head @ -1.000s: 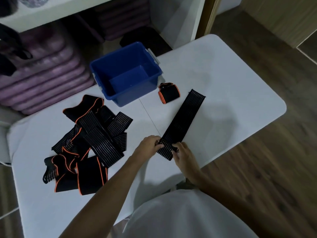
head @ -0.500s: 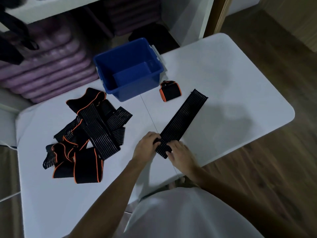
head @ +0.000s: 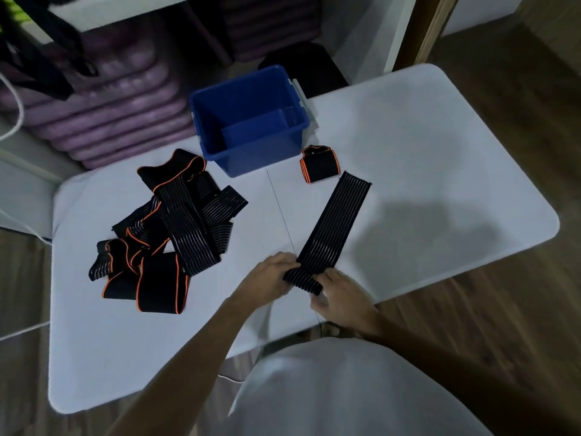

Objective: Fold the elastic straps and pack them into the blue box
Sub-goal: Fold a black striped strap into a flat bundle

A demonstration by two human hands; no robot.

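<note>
Strap (head: 334, 225) near end under both hands

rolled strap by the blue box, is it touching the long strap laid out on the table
Apart. The head view shows a strip of white table between the rolled strap and the long strap's far end.

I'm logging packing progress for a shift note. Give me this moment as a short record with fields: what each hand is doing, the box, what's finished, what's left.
left hand: left hand grips the near end of the long black ribbed elastic strap
right hand: right hand holds the same rolled-over end
strap: lies flat on the white table, only the near end turned over
box: blue plastic box, nothing visible inside
finished: one small folded black strap with orange edging, on the table beside the box
left: loose pile of black and orange straps
</note>
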